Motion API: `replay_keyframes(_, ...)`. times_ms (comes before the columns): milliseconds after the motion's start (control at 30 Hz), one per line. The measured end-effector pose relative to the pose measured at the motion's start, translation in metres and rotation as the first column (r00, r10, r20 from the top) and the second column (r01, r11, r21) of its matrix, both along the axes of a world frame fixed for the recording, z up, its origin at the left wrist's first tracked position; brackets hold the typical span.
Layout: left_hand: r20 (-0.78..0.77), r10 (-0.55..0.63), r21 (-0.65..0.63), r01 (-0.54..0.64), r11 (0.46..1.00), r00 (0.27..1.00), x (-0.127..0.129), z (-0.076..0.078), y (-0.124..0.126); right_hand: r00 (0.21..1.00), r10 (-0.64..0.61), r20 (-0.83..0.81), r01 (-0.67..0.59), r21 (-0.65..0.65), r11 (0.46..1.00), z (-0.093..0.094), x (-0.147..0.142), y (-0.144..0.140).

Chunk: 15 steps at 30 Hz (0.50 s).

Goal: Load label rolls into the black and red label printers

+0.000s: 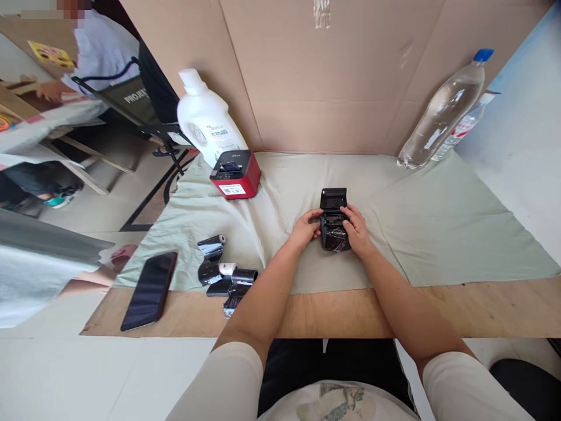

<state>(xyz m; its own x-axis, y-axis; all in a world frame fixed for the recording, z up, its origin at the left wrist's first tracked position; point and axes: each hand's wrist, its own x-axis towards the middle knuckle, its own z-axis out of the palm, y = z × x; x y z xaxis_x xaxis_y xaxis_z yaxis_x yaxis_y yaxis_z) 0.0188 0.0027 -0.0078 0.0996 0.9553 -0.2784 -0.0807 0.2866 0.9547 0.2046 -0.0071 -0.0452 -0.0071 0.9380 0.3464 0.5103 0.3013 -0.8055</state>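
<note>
A small black portable printer (335, 238) lies on the cloth in front of me, its lid (333, 199) flipped up away from me. Clear, crinkled film shines over its near part. My left hand (307, 230) grips its left side, fingers curled against the edge. From the other side my right hand (357, 231) holds it, with fingertips by the lid hinge and over the top. Whether a roll sits inside the compartment, I cannot tell. Left of my left forearm lie several rolls in shiny black wrap (211, 248), with a white roll (227, 269) among them.
A red and black box-shaped device (236, 175) stands in front of a white jug (210, 120). A phone (149, 291) lies at the table's left edge. Two bottles, including a large clear one (445, 111), lean at the back right against cardboard (324, 76). Another person (103, 44) sits at far left.
</note>
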Motion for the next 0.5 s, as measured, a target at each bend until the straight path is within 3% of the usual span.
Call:
replay_keyframes(133,-0.017,0.001,-0.005,-0.001,1.000,1.000,0.000,0.001,0.000,0.995,-0.049,0.084,0.056,-0.074,0.996,0.014,-0.003,0.002)
replay_keyframes(233,-0.021,0.000,0.003,0.000,1.000,1.000,0.000,0.001,0.000,0.951,0.017,0.309,0.062,-0.247,0.967,0.041,-0.005,0.008)
replay_keyframes(367,-0.019,-0.001,0.008,0.001,1.000,1.000,0.000,-0.001,0.000,0.744,0.228,0.628,0.081,-0.424,0.902,0.084,-0.012,0.019)
replay_keyframes(500,-0.014,-0.001,0.008,0.001,1.000,1.000,0.000,-0.001,0.001,0.556,0.409,0.724,0.110,-0.552,0.827,0.108,-0.021,0.032)
